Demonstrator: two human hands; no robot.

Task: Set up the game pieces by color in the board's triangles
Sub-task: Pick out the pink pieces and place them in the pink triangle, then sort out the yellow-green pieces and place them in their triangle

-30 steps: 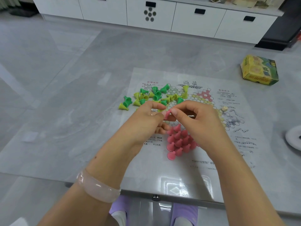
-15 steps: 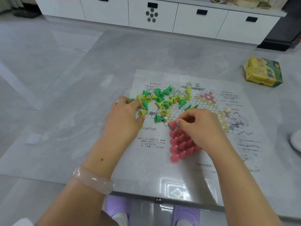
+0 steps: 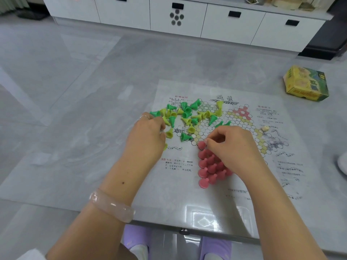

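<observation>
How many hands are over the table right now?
2. The left hand is at the green and yellow pieces. The right hand is over the pink pieces, apparently pinching the farthest one.

A glossy grey marbled bench (image 3: 78,113) fills most of the frame. A printed paper game board (image 3: 221,186) lies flat on it at centre right. A yellow-and-green cardboard box (image 3: 306,84) sits directly on the bench at the upper right, well apart from the board. Something white (image 3: 342,164) is cut off at the right edge.
</observation>
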